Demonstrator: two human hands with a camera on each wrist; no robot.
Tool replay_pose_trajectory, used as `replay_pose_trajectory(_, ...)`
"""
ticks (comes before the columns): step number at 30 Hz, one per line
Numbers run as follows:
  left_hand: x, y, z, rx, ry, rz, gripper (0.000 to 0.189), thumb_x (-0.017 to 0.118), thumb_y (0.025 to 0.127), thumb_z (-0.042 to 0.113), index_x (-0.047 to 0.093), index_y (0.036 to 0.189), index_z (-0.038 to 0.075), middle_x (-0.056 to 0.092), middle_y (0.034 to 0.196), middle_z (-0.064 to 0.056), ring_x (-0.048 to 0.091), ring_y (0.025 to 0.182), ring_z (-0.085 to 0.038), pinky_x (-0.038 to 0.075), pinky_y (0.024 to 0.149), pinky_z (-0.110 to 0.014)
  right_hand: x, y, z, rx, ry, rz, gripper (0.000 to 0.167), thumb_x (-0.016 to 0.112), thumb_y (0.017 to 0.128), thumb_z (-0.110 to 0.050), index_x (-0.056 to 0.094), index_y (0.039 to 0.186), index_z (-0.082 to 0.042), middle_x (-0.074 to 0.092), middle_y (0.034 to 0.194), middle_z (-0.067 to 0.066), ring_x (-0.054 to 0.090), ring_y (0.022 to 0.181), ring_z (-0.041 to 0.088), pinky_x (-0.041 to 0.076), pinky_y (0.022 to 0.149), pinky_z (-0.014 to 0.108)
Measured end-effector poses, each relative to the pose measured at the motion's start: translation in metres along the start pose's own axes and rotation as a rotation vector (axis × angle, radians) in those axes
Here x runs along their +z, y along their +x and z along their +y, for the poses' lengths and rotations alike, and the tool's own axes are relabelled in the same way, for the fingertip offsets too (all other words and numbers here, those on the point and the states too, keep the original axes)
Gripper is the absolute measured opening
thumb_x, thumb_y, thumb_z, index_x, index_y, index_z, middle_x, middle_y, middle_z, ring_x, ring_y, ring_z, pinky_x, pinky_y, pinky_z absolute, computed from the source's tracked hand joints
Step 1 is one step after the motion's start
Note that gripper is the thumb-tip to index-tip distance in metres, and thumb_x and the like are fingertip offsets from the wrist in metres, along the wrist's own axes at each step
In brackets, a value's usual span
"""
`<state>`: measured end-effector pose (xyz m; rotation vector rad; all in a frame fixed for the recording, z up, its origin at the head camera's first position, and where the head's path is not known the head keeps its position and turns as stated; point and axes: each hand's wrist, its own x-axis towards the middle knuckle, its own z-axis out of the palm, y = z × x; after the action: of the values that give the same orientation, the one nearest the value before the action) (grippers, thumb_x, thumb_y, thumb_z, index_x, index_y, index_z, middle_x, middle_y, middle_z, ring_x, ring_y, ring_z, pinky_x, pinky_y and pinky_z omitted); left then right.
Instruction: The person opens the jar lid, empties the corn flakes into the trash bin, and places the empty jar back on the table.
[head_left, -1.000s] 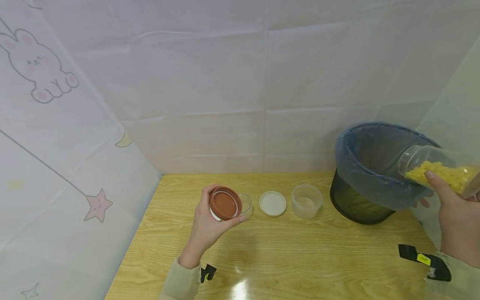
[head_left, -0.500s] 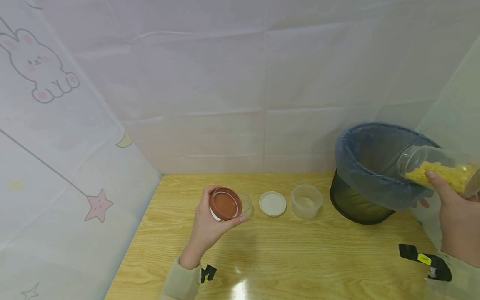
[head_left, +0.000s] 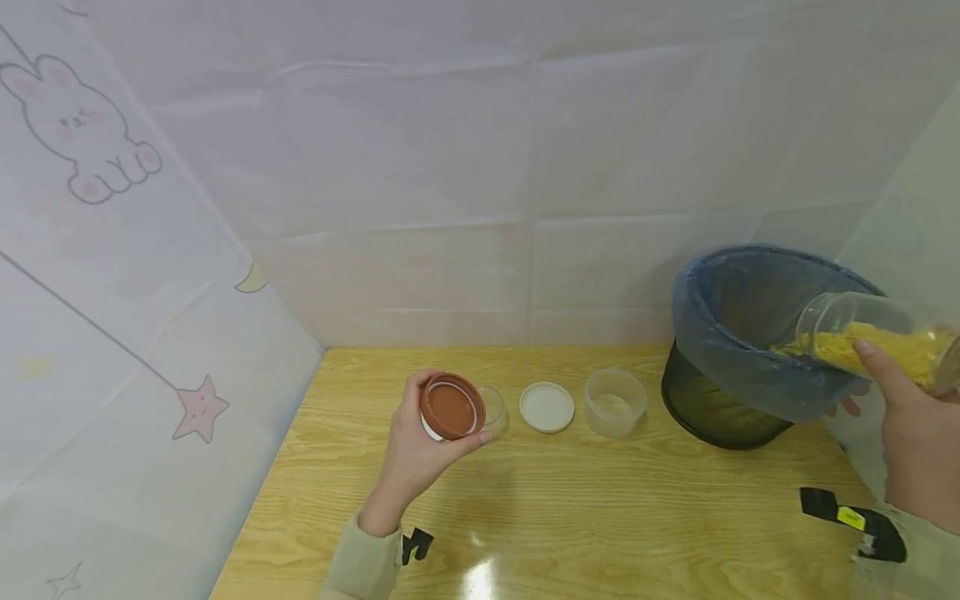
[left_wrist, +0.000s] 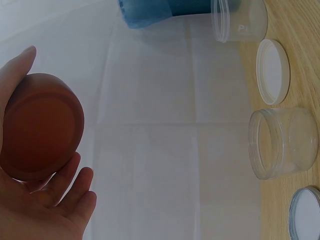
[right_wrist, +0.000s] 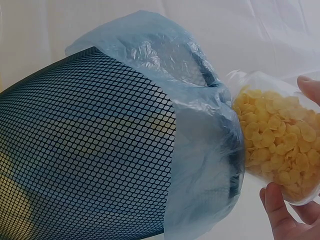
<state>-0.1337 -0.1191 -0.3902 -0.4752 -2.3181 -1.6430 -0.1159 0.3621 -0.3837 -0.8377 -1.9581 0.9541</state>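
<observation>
My left hand (head_left: 416,446) holds a brown round lid (head_left: 452,407) above the table's left part, thumb and fingers around its rim. Its smooth outer face shows in the left wrist view. At the right, my right hand (head_left: 911,425) grips a clear jar (right_wrist: 280,135) lying nearly on its side. Yellow cereal-like flakes (head_left: 892,346) fill its lower side. The jar's mouth is over the rim of a black mesh bin (right_wrist: 100,140) lined with a blue plastic bag (head_left: 750,350). Some flakes are coming out of the mouth into the bag.
On the wooden table (head_left: 570,517) stand an open clear tub (head_left: 615,403), a white lid (head_left: 547,407) and another clear jar (left_wrist: 285,142), partly behind the brown lid. A silver-rimmed lid (left_wrist: 306,215) lies beside that jar. A white-covered wall (head_left: 420,275) closes the back.
The flakes have slid toward the jar's mouth and now spill over the bin's rim. The left hand and brown lid have stayed put.
</observation>
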Motion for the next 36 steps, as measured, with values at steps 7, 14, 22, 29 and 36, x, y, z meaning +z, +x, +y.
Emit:
replay_pose_trajectory(7, -0.0001, -0.0001, 0.0003, -0.002, 0.003, -0.005, 0.087, 0.097, 0.065, 0.006, 0.048, 0.136, 0.003, 0.061, 0.125, -0.016, 0.060, 0.114, -0.031, 0.052, 0.090, -0.053, -0.0033, -0.0004, -0.0006, 0.034, -0.047, -0.039, 0.069, 0.060, 0.099, -0.053, 0.033, 0.159, -0.032, 0.037, 0.092, -0.029, 0.024, 0.062, -0.005, 0.035, 0.081, 0.016)
replay_pose_trajectory(14, -0.0002, 0.0000, -0.0002, 0.004, -0.005, -0.010, 0.087, 0.097, 0.066, 0.007, 0.047, 0.136, 0.001, 0.061, 0.125, -0.016, 0.060, 0.114, -0.033, 0.052, 0.089, -0.054, -0.0054, -0.0008, -0.0069, 0.078, -0.051, -0.063, 0.069, 0.059, 0.098, -0.056, 0.033, 0.159, -0.037, 0.056, 0.104, -0.023, 0.027, 0.057, -0.002, 0.034, 0.082, 0.017)
replay_pose_trajectory(22, -0.0001, -0.0006, -0.0007, 0.004, -0.008, -0.004, 0.086, 0.097, 0.065, 0.008, 0.048, 0.135, 0.003, 0.061, 0.124, -0.016, 0.060, 0.114, -0.032, 0.052, 0.090, -0.054, -0.0031, 0.0004, -0.0054, 0.027, -0.007, -0.016, 0.066, 0.065, 0.097, -0.050, 0.040, 0.155, -0.032, 0.040, 0.117, -0.033, 0.026, 0.083, -0.011, 0.030, 0.100, 0.022)
replay_pose_trajectory(29, 0.0005, -0.0012, -0.0018, -0.005, 0.001, 0.003, 0.085, 0.098, 0.065, 0.009, 0.049, 0.135, 0.005, 0.061, 0.125, -0.014, 0.060, 0.115, -0.028, 0.051, 0.091, -0.052, -0.0019, 0.0036, 0.0000, -0.015, 0.038, -0.006, 0.064, 0.068, 0.097, -0.045, 0.043, 0.155, -0.030, 0.044, 0.120, -0.032, 0.025, 0.084, -0.009, 0.030, 0.106, 0.023)
replay_pose_trajectory(36, 0.0004, -0.0014, -0.0016, -0.006, -0.008, 0.001, 0.086, 0.097, 0.065, 0.008, 0.048, 0.135, -0.002, 0.061, 0.124, -0.015, 0.060, 0.114, -0.030, 0.052, 0.091, -0.053, -0.0034, 0.0029, -0.0016, -0.010, 0.040, -0.016, 0.065, 0.067, 0.097, -0.045, 0.042, 0.155, -0.030, 0.035, 0.101, -0.033, 0.023, 0.081, -0.007, 0.029, 0.107, 0.027)
